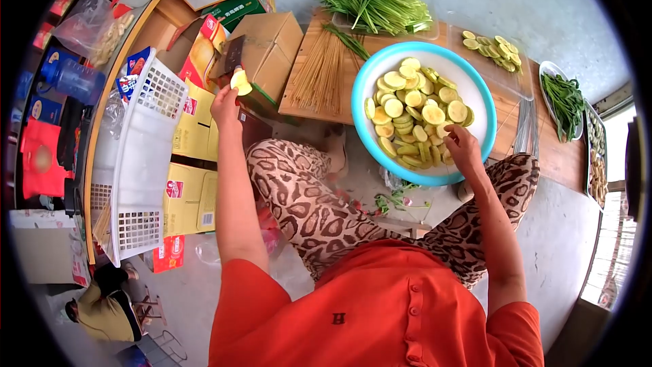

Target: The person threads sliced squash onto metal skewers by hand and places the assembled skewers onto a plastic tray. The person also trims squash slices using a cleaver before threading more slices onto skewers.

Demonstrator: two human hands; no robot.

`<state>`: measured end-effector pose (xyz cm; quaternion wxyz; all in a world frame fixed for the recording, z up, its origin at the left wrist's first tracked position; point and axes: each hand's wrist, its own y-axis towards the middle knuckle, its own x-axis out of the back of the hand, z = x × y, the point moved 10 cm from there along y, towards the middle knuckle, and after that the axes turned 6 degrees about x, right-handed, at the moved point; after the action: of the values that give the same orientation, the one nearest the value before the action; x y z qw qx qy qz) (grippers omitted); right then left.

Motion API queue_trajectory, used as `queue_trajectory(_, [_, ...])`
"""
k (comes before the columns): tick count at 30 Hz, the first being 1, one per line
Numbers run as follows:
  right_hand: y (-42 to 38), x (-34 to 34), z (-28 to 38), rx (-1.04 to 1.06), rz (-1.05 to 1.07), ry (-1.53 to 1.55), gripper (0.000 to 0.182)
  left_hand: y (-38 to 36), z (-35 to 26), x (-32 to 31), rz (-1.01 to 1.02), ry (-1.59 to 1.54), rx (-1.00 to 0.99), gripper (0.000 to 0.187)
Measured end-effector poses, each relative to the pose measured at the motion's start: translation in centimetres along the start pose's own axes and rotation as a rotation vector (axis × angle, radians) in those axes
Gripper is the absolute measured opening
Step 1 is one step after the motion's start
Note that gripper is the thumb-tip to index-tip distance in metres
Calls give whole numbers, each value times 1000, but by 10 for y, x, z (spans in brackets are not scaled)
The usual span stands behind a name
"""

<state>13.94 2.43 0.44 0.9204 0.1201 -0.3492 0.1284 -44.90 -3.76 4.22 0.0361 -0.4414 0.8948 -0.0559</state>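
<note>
Raised at the left, my left hand (226, 105) pinches a pale yellow zucchini slice (240, 83) that shows above the fingertips. My right hand (463, 149) is over the near right part of a blue-rimmed white basin (481, 88). Its fingers are closed at the edge of another zucchini slice (443, 129). Round cut zucchini slices (413, 98) with green skins lie heaped in the basin. Left of the basin, a spread of thin wooden skewers (318, 71) rests on the wooden table (506, 139).
Green stalks (377, 8) lie behind the basin. More slices (499, 51) sit on a clear tray at the back right, near metal skewers (528, 129) and a plate of green vegetables (564, 103). Cardboard boxes (261, 47) and a white crate (139, 163) stand left. A person (109, 309) sits at lower left.
</note>
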Motion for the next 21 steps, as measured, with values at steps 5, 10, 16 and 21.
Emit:
queue_trajectory(5, [1,19,9,32,-134,59,21,53,56,4,136,-132,420,30])
queue_trajectory(10, [-7,30,-3,-39,-168,116,20,74,64,-23,300,-398,457,30])
queue_trajectory(16, [-9,36,-12,-106,-147,154,19,77,35,-33,469,-352,395,26])
queue_trajectory(21, [-8,41,-8,-45,-189,175,18,77,12,-22,438,-435,149,25])
